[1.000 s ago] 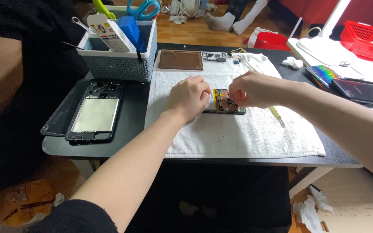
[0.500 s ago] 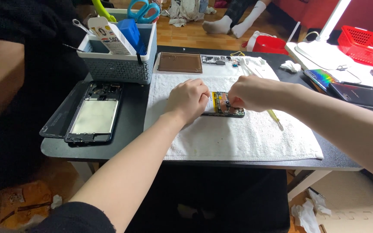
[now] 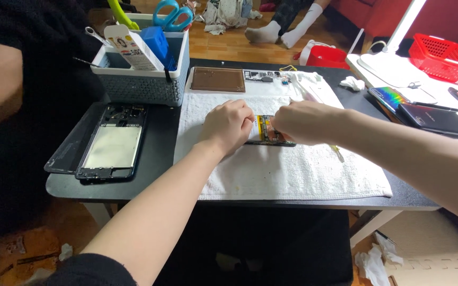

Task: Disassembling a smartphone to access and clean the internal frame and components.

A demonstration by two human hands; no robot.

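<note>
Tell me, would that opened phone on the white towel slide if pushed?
Probably not much: the opened phone lies flat on a nubby white towel, and the left hand steadies it. Its exposed insides look fragile. Flat and thin, it seems unlikely to roll.

I count two hands of mine on the towel: my left hand (image 3: 230,126) and my right hand (image 3: 303,122), with one opened phone (image 3: 267,131) between them. One white towel (image 3: 271,159) covers the near middle of the one black table (image 3: 155,153). At the left lies one more stripped phone frame (image 3: 109,144). Far left stands one grey basket (image 3: 141,79) holding one pair of blue scissors (image 3: 172,11). To the right I see two more phones (image 3: 425,114), and far right, one red basket (image 3: 441,55).
</note>
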